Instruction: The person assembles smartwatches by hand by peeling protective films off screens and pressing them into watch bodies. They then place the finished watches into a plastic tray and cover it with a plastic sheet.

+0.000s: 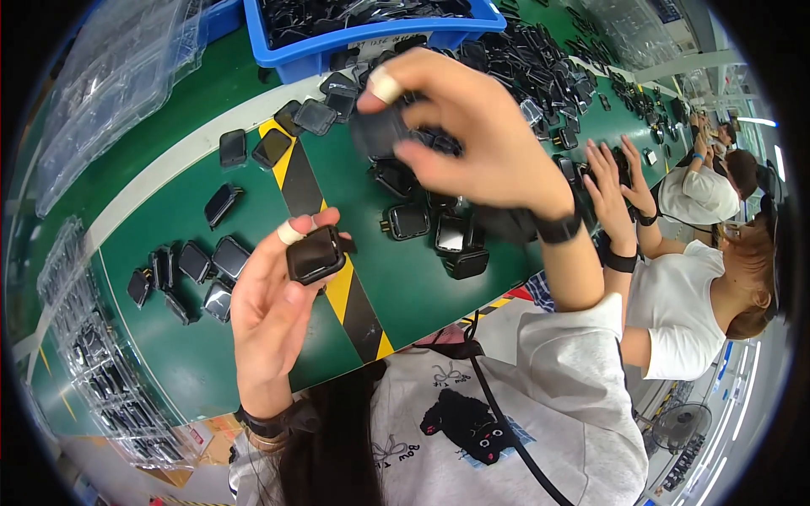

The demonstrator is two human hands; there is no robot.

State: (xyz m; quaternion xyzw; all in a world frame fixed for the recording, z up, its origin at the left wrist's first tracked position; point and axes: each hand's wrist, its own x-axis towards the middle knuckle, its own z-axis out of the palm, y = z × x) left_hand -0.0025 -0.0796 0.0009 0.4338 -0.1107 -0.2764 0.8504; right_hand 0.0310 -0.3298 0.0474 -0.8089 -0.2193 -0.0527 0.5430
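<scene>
My left hand (274,308) is closed on a black smartwatch body (315,255), its glossy face turned up, held over a yellow-and-black striped tape (342,291) on the green table. Finger cots cover some of my fingertips. My right hand (481,126) is raised further off and smeared by motion. Between its thumb and forefinger is a blurred dark square piece (374,133); its kind is unclear. Below my right hand several smartwatch bodies (410,222) lie loose. To the left, another group of watch bodies (195,262) lies on the table.
A blue bin (380,40) full of black parts stands at the far edge. Black parts (548,80) are heaped right of it. Clear plastic trays (118,84) stand far left; filled trays (118,396) are stacked near left. At right, a co-worker's hands (612,198) reach over the table.
</scene>
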